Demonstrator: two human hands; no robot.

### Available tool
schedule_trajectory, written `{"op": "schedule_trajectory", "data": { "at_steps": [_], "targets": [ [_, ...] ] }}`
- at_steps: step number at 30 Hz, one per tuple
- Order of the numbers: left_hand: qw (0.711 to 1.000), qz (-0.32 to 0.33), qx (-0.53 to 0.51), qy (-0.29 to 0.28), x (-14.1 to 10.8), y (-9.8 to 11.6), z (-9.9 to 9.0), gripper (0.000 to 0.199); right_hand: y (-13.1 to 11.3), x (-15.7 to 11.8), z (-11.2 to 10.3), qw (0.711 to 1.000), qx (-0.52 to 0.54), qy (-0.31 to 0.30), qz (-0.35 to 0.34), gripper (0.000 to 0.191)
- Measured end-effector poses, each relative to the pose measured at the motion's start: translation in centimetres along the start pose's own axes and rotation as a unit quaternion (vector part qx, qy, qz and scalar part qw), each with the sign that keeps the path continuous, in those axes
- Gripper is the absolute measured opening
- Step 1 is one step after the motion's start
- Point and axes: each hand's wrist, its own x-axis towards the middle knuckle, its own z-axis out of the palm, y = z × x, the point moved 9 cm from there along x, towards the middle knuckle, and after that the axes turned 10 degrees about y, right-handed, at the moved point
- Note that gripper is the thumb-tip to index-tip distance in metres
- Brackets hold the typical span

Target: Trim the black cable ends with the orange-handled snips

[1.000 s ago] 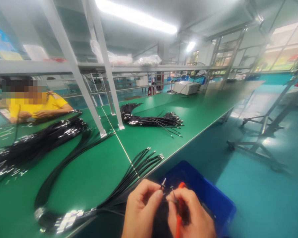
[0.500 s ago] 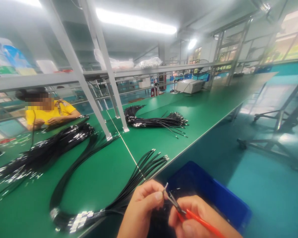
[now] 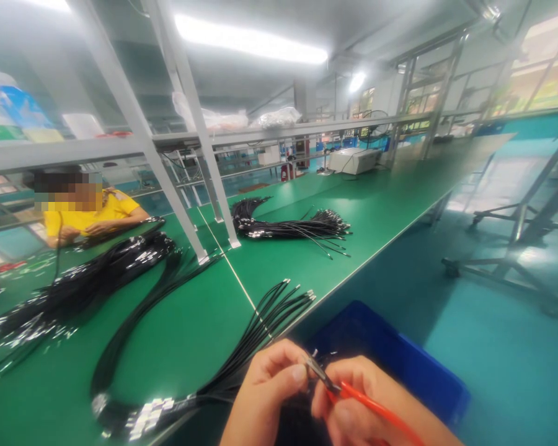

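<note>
Thumb and forefinger of my left hand [image 3: 272, 384] are pinched round the end of a thin cable, its metal tip poking out beside them. My right hand [image 3: 363, 396] grips red-handled pliers [image 3: 369, 406], whose dark jaws lie against that tip and look closed. To the left, a bundle of black cables [image 3: 242, 359] fans out over the table edge, with light metal ends. It runs back to a banded coil [image 3: 116, 347] on the green table.
A blue bin [image 3: 413, 365] stands below the table edge. More black cable bundles lie at left [image 3: 97, 272] and farther back [image 3: 292, 226]. Shelf posts [image 3: 214, 155] rise from the table [image 3: 177, 334]. Across it sits a person in yellow [image 3: 93, 217]. A wheeled frame [image 3: 511, 248] is at right.
The pliers have moved left, closer to my left fingertips, and their jaws have gone from parted to nearly together at the tip. The view has shifted slightly.
</note>
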Motion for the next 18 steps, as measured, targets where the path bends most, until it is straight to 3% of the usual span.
{"op": "schedule_trajectory", "data": {
  "at_steps": [4, 11, 15, 18],
  "targets": [
    [1.0, 0.014, 0.01, -0.003, 0.0, 0.1, 0.0, 0.016, -0.7, -0.2, 0.3, 0.999, -0.041, 0.016, 0.014, 0.055],
    [0.999, 0.012, 0.039, 0.025, 0.2, 0.1, -0.4, 0.017, -1.2, -0.3, -0.5, 0.984, -0.164, 0.072, -0.014, 0.022],
    [0.997, 0.024, 0.058, 0.036, 0.3, 0.1, -0.6, 0.017, -0.7, -1.0, -0.6, 0.987, -0.154, 0.042, -0.017, 0.029],
    [0.997, 0.039, 0.06, 0.034, 0.3, 0.3, -0.4, 0.017, -1.2, -2.3, -1.7, 0.987, -0.125, 0.1, -0.026, 0.04]
  ]
}}
